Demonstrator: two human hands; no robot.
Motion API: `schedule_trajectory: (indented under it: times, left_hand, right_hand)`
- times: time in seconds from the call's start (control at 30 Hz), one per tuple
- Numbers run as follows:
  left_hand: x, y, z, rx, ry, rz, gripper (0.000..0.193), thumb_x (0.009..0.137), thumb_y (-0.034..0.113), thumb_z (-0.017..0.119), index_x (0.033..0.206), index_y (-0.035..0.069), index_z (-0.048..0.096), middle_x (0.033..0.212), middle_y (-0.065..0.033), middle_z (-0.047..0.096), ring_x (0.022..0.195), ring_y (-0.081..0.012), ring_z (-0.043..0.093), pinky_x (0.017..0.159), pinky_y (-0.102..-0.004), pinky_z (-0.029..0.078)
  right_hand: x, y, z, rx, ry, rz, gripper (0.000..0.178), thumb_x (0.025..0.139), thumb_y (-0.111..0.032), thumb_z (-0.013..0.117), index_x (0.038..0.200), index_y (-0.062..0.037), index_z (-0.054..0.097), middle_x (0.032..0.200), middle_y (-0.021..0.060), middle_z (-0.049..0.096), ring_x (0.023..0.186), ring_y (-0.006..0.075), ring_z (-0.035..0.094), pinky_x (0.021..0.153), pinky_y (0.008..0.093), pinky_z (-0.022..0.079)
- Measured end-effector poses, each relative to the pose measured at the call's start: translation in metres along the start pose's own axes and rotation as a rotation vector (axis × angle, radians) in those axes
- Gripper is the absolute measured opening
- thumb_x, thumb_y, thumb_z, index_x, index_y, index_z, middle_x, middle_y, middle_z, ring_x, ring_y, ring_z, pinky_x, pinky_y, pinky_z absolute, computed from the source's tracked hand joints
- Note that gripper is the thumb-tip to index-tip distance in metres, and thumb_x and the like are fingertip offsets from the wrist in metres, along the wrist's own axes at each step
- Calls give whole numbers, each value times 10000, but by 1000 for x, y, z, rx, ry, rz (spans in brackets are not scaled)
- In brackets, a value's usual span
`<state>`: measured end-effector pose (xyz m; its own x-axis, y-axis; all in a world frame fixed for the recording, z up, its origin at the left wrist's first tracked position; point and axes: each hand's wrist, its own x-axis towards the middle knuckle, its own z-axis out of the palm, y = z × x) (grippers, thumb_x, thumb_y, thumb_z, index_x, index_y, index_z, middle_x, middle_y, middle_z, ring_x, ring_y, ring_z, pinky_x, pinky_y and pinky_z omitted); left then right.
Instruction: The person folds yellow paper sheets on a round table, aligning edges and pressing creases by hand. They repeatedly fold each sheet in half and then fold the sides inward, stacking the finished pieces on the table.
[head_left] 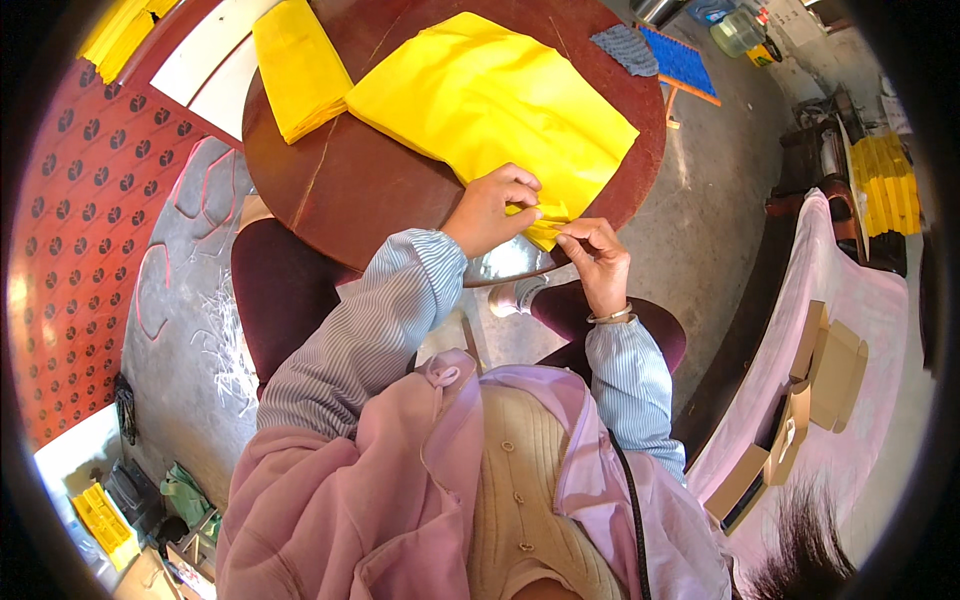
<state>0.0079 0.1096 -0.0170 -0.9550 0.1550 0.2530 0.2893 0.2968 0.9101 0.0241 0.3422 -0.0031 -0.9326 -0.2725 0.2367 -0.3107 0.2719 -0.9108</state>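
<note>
In the head view, a yellow cloth (500, 100) spreads across the round dark red counter (370, 200), reaching from the far edge to the near edge and close to the right edge. Its near end is bunched into small folds just at the counter's near edge, between the two hands.

The left hand (494, 212) comes in over the near edge, its fingers curled narrow and pinching the left side of those folds; the fingertips are partly hidden by the cloth. The right hand (601, 265) is just beyond the near edge, thumb and forefinger closed on the right side of the same bunched end. The rest of the cloth lies beyond the fingers, toward the far edge.

A folded yellow stack (300, 75) lies at the counter's far left edge, its corner meeting the spread cloth. By the far right edge are a grey-blue rag (626, 49) and a blue board (682, 65) with an orange rim.
</note>
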Motion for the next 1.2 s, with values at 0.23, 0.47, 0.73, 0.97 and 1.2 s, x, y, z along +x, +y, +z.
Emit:
schedule_trajectory:
  times: [0.23,0.47,0.73,0.97,1.2]
  left_hand:
    - [-1,5,-8,-38,-70,-7,162,830,47,771,987,8,770,1247,-112,693,1165,-259,698,1005,-349,558]
    - [0,10,-10,-25,-94,-31,203,798,58,808,998,28,787,1248,-108,690,1169,-256,695,1011,-348,555]
    - [-5,5,5,34,28,18,173,816,79,845,967,27,776,1211,-102,701,1116,-261,712,968,-346,574]
    - [-2,1,4,42,44,14,131,871,89,819,951,9,752,1179,-107,711,1074,-260,724,932,-340,580]
    - [0,4,-1,-5,-23,-56,158,849,96,818,974,6,782,1240,-127,686,1117,-284,705,975,-357,580]
  right_hand:
    - [2,6,1,125,19,78,99,939,22,802,1033,-2,793,1033,46,705,877,113,699,786,249,578]
    - [0,6,6,170,47,110,123,921,78,793,1020,9,771,1049,45,683,913,118,677,824,255,567]
    - [-5,3,14,174,125,112,228,906,76,811,1082,-13,695,974,-9,626,870,79,642,800,239,548]
    - [-6,-7,8,-83,108,-42,107,917,18,814,1016,-4,781,959,49,703,834,107,682,739,258,561]
    - [-6,-1,9,6,81,85,81,942,17,802,1015,9,766,1004,38,684,876,106,678,801,253,559]
